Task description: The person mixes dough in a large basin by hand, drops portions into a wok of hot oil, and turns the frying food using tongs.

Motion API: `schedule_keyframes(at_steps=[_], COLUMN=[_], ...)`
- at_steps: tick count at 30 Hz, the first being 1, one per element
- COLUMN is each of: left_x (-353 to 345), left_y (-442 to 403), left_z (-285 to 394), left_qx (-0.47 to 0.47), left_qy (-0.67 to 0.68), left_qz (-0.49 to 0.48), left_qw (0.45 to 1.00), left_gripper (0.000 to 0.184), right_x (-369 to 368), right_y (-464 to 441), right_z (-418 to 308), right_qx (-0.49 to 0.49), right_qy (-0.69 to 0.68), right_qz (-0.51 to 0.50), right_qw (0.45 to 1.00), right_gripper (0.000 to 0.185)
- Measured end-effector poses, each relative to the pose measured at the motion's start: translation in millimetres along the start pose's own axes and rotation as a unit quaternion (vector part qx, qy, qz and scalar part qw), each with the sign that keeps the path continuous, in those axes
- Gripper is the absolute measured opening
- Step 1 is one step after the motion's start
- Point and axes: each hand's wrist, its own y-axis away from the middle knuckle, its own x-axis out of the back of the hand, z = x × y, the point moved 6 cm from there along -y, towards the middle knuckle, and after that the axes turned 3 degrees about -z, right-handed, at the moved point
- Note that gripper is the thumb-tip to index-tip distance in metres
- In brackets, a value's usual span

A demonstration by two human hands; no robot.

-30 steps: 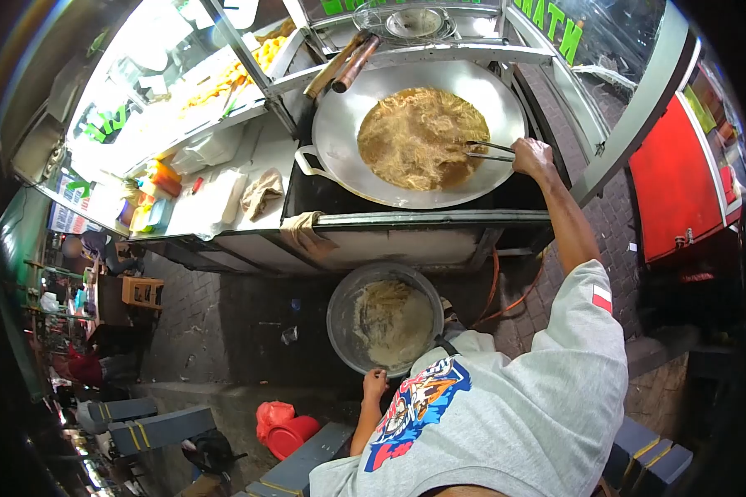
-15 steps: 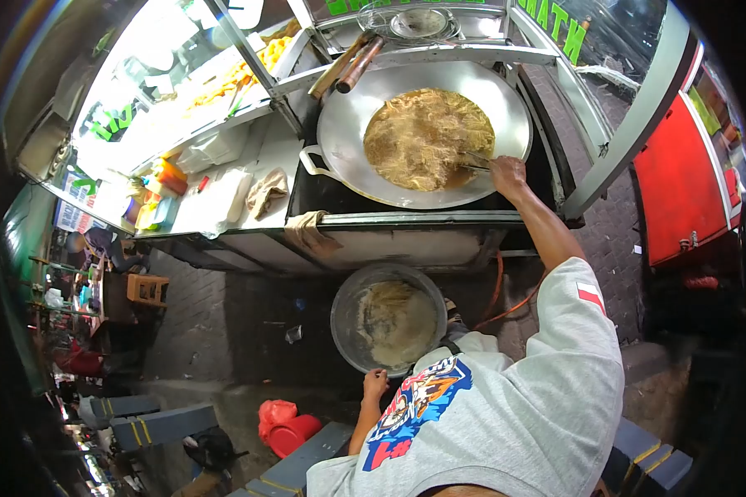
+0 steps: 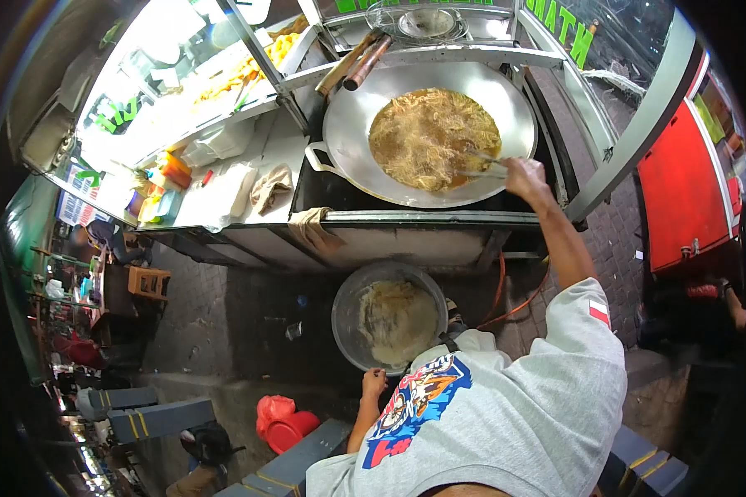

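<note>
My right hand grips metal tongs at the right side of a wide wok. The tongs' tips reach into a bubbling mass of golden, stringy frying food that fills the middle of the wok. Down near my belly, my left hand has its fingers curled closed; whatever is in them, if anything, is hidden. Just beyond it, a round grey plastic basin holds a pale, flour-like powder.
Two wooden handles rest over the wok's far left rim, near a wire strainer. Left of the wok lie a cloth and sauce bottles. A rag hangs on the cart edge. An orange hose runs below.
My right hand with the tongs has drawn slightly right and toward me, and more of the tongs shows. My left hand stays about where it was.
</note>
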Motion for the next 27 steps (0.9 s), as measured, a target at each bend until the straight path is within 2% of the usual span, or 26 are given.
schedule_keyframes(at_steps=[2,3,6,11,14,16,17,18,20,23,26,27], left_x=[0,-1,-1,-1,-1,-3,-4,-4,-6,-6,-5,-4], left_y=[-1,-5,-6,-8,-6,-9,-11,-10,-9,-11,-14,-12], left_z=[-3,-7,-7,-6,-7,-14,-15,-15,-13,-11,-6,-1], left_qx=[0.016,0.015,0.01,-0.002,0.005,0.013,0.018,0.023,0.026,0.018,0.01,0.009], left_qy=[0.031,0.046,0.05,0.016,0.027,0.045,0.034,0.024,0.011,0.004,-0.014,-0.021], left_qz=[-0.009,-0.013,-0.007,0.003,0.003,-0.002,0.0,0.002,0.005,0.009,0.01,0.011], left_qw=[0.999,0.999,0.999,1.0,1.0,0.999,0.999,0.999,1.0,1.0,1.0,1.0], left_gripper=[0.03,0.03,0.029,0.029,0.028,0.028,0.028,0.028,0.027,0.028,0.028,0.028], right_x=[-34,-36,-40,-50,-30,-18,-19,-30,-37,-12,2,9], right_y=[-4,1,5,-4,-4,3,-6,-10,-13,0,18,27], right_z=[-22,-37,-60,-47,-7,19,32,52,72,64,36,19], right_qx=[0.136,0.121,0.107,0.097,0.032,0.062,0.064,-0.045,-0.097,-0.027,-0.022,-0.023], right_qy=[0.038,0.092,0.091,0.087,-0.008,-0.071,-0.099,-0.248,-0.274,-0.163,-0.02,0.003], right_qz=[0.122,0.091,0.078,0.083,0.074,0.105,-0.021,-0.167,-0.145,-0.03,0.043,0.007], right_qw=[0.982,0.984,0.987,0.988,0.997,0.99,0.993,0.953,0.946,0.986,0.999,1.0], right_gripper=[0.014,0.013,0.012,0.013,0.023,0.024,0.025,0.027,0.025,0.031,0.042,0.047])
